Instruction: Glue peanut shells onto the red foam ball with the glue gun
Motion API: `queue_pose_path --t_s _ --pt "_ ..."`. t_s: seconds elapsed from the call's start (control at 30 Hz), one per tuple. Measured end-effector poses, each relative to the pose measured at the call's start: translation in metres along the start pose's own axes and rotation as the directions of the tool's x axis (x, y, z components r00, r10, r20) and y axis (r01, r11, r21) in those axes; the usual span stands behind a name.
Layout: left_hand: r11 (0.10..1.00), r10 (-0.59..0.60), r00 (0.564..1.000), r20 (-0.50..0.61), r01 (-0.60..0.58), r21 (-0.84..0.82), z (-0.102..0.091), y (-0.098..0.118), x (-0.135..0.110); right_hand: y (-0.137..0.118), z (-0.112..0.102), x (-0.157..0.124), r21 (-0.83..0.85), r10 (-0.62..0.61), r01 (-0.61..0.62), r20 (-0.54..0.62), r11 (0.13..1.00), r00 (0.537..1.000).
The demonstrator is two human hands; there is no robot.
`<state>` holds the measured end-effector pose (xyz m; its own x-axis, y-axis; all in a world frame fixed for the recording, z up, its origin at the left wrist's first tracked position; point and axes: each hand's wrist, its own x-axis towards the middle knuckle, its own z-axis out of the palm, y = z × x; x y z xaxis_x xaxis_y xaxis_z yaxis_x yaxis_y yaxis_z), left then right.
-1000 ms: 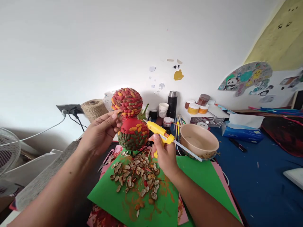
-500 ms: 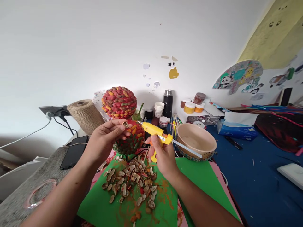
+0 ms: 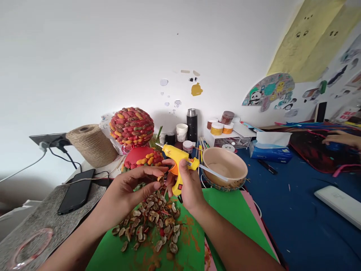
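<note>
Between the thumb and fingers of my left hand (image 3: pixel 125 194) is a peanut shell half (image 3: pixel 160 179). My right hand (image 3: pixel 192 188) grips a yellow hot glue gun (image 3: pixel 176 154) with a glue stick (image 3: pixel 214 172) coming out of its back. The shell is close beside the fingers of my right hand, below the gun's nozzle; whether they touch I cannot tell. Behind my hands sits a red ball (image 3: pixel 138 155) partly covered with coloured peanut shells, its lower part hidden. Loose peanut shells (image 3: pixel 153 214) lie heaped on green paper (image 3: pixel 225 210) below.
A second ball (image 3: pixel 132 126) covered in painted shells stands behind, near a twine spool (image 3: pixel 91 145). To the right are a bowl (image 3: pixel 225 160), a black flask (image 3: pixel 192 126), paint jars (image 3: pixel 217 128) and a tissue box (image 3: pixel 270 151). A phone (image 3: pixel 76 191) lies left. Another person's hand (image 3: pixel 342 138) shows far right.
My left hand has moved right and down with the shell, from before the nozzle to beside my right hand's fingers. The view has turned right, and another person's hand has appeared.
</note>
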<state>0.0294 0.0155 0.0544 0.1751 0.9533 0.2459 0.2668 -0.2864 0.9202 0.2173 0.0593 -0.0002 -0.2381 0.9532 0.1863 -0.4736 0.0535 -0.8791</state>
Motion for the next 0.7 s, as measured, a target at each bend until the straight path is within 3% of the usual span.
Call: queue_pose_path --t_s 0.2,0.43,0.53,0.63,0.7 --pt "0.984 0.097 0.995 0.032 -0.101 0.149 0.006 0.003 -0.005 0.0 0.001 -0.002 -0.018 0.018 -0.017 0.017 1.0 1.0" --pt "0.844 0.237 0.942 0.239 -0.321 0.429 0.023 0.01 -0.018 0.006 -0.001 0.0 -0.202 -0.15 0.111 -0.191 0.973 0.97" --pt "0.863 0.161 0.935 0.316 -0.288 0.414 0.018 0.017 -0.031 0.007 -0.002 0.002 -0.146 -0.075 0.05 -0.173 0.988 0.982" --pt "0.945 0.058 0.934 0.353 -0.166 0.283 0.001 0.022 -0.034 0.006 -0.003 0.005 -0.062 0.016 -0.025 -0.141 0.998 0.99" --pt "0.97 0.008 0.972 0.234 -0.064 0.234 -0.011 0.019 -0.026 0.004 -0.004 0.007 -0.037 0.036 -0.041 -0.136 0.998 0.99"
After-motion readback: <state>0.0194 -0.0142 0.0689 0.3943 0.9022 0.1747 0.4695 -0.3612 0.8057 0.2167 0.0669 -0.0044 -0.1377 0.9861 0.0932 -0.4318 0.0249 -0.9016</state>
